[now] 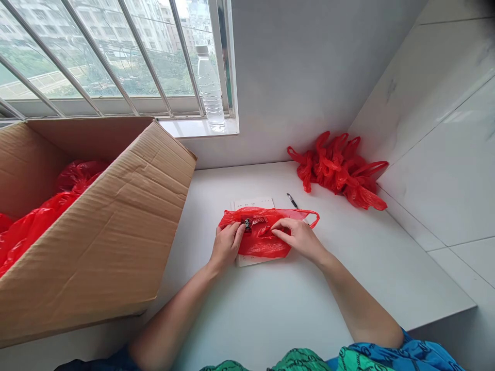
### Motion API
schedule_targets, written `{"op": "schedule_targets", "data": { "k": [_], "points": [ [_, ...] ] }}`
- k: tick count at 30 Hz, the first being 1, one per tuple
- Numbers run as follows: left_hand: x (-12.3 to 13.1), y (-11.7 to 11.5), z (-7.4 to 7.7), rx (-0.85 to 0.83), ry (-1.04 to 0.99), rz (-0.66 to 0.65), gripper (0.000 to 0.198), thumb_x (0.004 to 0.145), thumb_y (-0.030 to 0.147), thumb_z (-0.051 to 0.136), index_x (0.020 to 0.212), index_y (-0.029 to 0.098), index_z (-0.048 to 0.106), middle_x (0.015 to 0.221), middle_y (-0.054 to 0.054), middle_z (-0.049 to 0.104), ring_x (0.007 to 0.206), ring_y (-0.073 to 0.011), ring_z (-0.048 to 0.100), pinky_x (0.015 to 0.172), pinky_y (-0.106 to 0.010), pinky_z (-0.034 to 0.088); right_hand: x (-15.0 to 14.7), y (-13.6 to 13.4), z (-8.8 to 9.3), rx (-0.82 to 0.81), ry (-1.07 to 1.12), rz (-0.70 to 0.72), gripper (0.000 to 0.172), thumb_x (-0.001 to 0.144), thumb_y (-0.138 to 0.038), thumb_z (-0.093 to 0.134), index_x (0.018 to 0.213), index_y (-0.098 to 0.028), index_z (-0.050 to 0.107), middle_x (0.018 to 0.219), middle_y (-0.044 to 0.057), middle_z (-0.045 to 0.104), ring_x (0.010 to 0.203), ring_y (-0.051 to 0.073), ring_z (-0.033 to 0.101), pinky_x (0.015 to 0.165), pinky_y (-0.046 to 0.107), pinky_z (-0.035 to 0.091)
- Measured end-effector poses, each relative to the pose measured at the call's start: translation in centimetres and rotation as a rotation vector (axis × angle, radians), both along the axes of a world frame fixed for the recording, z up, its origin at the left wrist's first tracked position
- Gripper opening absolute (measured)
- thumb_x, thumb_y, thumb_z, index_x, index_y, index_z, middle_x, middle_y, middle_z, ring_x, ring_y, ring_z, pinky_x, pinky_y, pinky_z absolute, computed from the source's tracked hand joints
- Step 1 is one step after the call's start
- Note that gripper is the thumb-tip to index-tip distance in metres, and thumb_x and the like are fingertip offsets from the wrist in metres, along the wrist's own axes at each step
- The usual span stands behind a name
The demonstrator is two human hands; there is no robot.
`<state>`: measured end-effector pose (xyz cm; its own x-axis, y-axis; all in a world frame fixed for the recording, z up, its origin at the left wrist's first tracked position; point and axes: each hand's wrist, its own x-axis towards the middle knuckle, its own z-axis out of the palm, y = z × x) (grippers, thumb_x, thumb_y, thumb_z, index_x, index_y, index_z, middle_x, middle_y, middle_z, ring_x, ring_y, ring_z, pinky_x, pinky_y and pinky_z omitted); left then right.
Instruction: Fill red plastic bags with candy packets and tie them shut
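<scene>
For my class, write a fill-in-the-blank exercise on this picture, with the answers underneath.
The left hand touches a thin, crinkled plastic bag coloured ____.
The upright clear plastic bottle stands on the ____.
The open brown cardboard box fills the picture's ____ side.

Missing words: red; windowsill; left.

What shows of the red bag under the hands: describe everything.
The red bag looks like thin, glossy, crinkled plastic. It lies roughly flat, stretched sideways over paper on the white table, a looped handle jutting at right. The left hand touches its left end, beside a small dark patch and pale marks; the right hand is over its right part.
</scene>
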<state>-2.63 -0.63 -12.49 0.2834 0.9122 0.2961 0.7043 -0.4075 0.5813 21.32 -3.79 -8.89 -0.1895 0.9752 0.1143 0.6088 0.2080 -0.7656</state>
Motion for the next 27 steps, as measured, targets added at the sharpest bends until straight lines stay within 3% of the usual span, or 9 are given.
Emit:
{"op": "schedule_targets", "data": {
  "k": [5, 10, 27],
  "points": [
    [-0.1, 0.0, 0.1, -0.015, 0.002, -0.013, 0.042, 0.103, 0.040, 0.028, 0.070, 0.021, 0.046, 0.068, 0.002, 0.059, 0.067, -0.0153, 0.056, 0.081, -0.034, 0.040, 0.1, 0.3, -0.3, -0.020, 0.297, -0.137, 0.023, 0.090, -0.045, 0.060, 0.092, -0.025, 0.072, 0.094, 0.003, 0.075, 0.084, 0.021, 0.069, 0.078, 0.036, 0.054],
    [-0.2, 0.1, -0.2, -0.007, 0.010, -0.027, 0.044, 0.104, 0.041, 0.026, 0.071, 0.021, 0.049, 0.071, 0.001, 0.062, 0.069, -0.0158, 0.056, 0.082, -0.034, 0.039, 0.0, 1.0, -1.2, -0.058, 0.551, -0.174, 0.034, 0.083, -0.054, 0.067, 0.092, -0.021, 0.071, 0.095, 0.006, 0.075, 0.091, 0.023, 0.071, 0.084, 0.039, 0.056],
    [-0.2, -0.1, 0.1, -0.028, 0.010, -0.026, 0.044, 0.102, 0.042, 0.032, 0.067, 0.020, 0.044, 0.065, 0.003, 0.057, 0.065, -0.0150, 0.053, 0.080, -0.034, 0.036, -0.3, 0.8, -0.9, -0.005, 0.575, -0.154, 0.030, 0.085, -0.051, 0.066, 0.090, -0.021, 0.070, 0.091, 0.005, 0.074, 0.087, 0.020, 0.069, 0.084, 0.040, 0.055]
  ]
}}
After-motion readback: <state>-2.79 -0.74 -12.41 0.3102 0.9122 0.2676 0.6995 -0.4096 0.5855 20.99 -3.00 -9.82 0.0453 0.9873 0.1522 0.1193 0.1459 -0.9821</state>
